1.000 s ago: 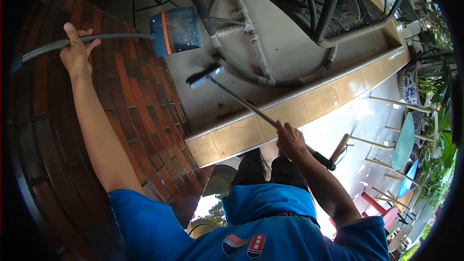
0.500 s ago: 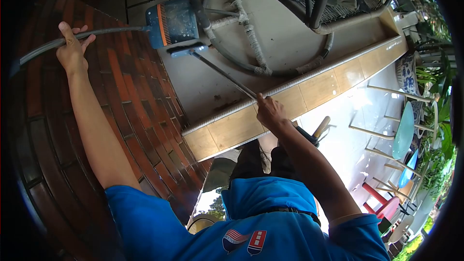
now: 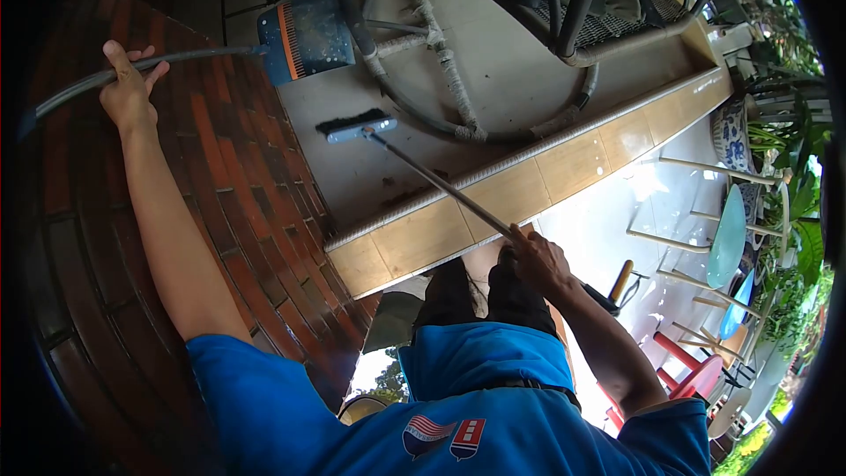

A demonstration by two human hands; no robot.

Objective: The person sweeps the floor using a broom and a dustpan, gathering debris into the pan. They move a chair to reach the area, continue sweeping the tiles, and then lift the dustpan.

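Observation:
My left hand [image 3: 129,92] holds the long grey handle of a blue dustpan [image 3: 326,40], the thumb sticking out and the fingers loosely round the pole. An orange comb strip runs along the pan, which rests on the pale floor near the brick wall. My right hand [image 3: 542,263] is closed around the stick of a broom [image 3: 361,128]. Its blue head with dark bristles sits on the floor, apart from the pan and on my side of it. Small dark debris [image 3: 392,181] lies near the tiled step.
A tiled step edge [image 3: 507,203] crosses in front of my legs. Behind it stand a chair [image 3: 608,26] with a metal frame and a round ring base [image 3: 454,92]. Brick wall [image 3: 238,185] rises at left. Stools [image 3: 727,238] and plants [image 3: 802,247] are at right.
The broom head has pulled away from the dustpan, back toward me and slightly right. My right hand has moved down and right with the stick. The dustpan has barely shifted.

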